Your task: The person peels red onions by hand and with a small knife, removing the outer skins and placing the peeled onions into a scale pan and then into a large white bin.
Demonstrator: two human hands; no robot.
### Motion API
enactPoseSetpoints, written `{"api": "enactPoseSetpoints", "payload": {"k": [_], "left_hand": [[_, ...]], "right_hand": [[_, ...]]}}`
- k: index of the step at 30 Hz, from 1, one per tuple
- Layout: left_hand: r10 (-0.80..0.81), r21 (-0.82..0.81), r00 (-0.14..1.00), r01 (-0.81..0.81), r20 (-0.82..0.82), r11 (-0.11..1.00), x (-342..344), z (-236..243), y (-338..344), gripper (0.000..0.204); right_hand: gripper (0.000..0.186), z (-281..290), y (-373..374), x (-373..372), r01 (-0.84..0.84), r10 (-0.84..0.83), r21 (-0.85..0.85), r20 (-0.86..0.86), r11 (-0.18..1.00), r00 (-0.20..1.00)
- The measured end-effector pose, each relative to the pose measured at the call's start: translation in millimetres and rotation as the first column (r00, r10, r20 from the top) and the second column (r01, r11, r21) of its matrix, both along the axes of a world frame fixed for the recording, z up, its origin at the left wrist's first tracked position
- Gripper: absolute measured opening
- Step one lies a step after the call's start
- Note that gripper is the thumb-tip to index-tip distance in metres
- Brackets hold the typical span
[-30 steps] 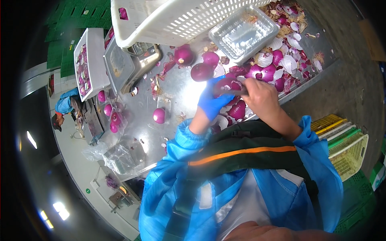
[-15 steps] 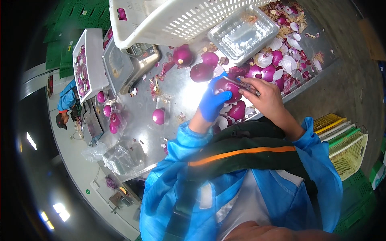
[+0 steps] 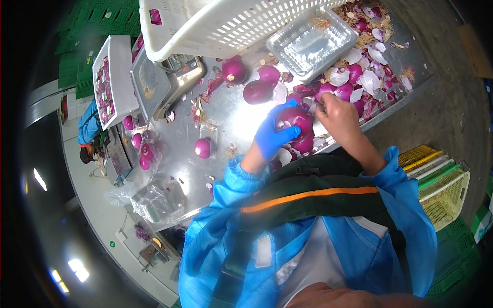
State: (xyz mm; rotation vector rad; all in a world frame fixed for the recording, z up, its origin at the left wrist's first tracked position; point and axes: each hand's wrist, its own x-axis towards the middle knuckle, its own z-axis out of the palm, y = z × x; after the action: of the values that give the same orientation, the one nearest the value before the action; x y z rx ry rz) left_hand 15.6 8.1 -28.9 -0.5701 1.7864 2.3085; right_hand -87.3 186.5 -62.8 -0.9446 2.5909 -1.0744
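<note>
In my blue-gloved left hand [image 3: 272,132] sits a red onion [image 3: 295,120], with the thumb across its near side and the fingers behind it. My bare right hand [image 3: 337,114] is at the onion's right side, its fingers curled around a small knife that is mostly hidden now. Beneath the hands lie more peeled red onions and loose skins. Just beyond the left hand, two red onions [image 3: 258,92] rest on the metal table [image 3: 233,120]. A clear plastic tray [image 3: 311,43] stands past the right hand.
A white perforated crate [image 3: 226,31] stands at the far side. Onion skins [image 3: 368,81] are heaped at the right. A scale [image 3: 177,82], a single onion [image 3: 202,148] and plastic bags [image 3: 156,203] are at left. Another person [image 3: 88,131] is beyond; stacked baskets [image 3: 441,190] stand right.
The onion has turned in my left hand. My right hand has rotated and its fingers have drawn in; the blade that lay across the onion's top is mostly out of sight.
</note>
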Motion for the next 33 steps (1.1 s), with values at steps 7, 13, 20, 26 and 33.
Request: {"api": "enactPoseSetpoints", "payload": {"k": [7, 13, 20, 26, 33], "left_hand": [[-0.001, -0.011, 0.999, 0.002, 0.051, 1.0, -2.1, -6.6, -4.9, 0.059], [-0.04, 0.124, 0.997, 0.032, 0.067, 0.992, -14.4, 11.7, -2.8, 0.062], [0.211, 0.172, 0.977, -0.213, 0.025, 0.962, 1.8, -18.0, 13.9, 0.062], [0.238, 0.362, 0.965, -0.262, 0.11, 0.895, -4.6, -8.5, 10.9, 0.055], [0.245, 0.291, 0.96, -0.274, 0.133, 0.917, -10.7, -3.5, -0.2, 0.049]], "right_hand": [[0.033, -14.4, 13.5, 1.1, 0.02, -0.073, 0.201, 0.259, 0.979, 0.963], [0.046, 16.6, 9.9, -2.5, 0.08, 0.071, -0.216, 0.614, 0.973, 0.786], [0.035, 16.6, 5.1, 1.2, 0.079, 0.032, -0.2, 0.496, 0.977, 0.868], [0.034, 23.9, 12.4, 1.5, -0.012, 0.056, -0.2, 0.214, 0.98, 0.975], [0.042, 15.2, 38.4, 6.0, -0.092, 0.086, -0.015, -0.226, 0.996, 0.97]]}}
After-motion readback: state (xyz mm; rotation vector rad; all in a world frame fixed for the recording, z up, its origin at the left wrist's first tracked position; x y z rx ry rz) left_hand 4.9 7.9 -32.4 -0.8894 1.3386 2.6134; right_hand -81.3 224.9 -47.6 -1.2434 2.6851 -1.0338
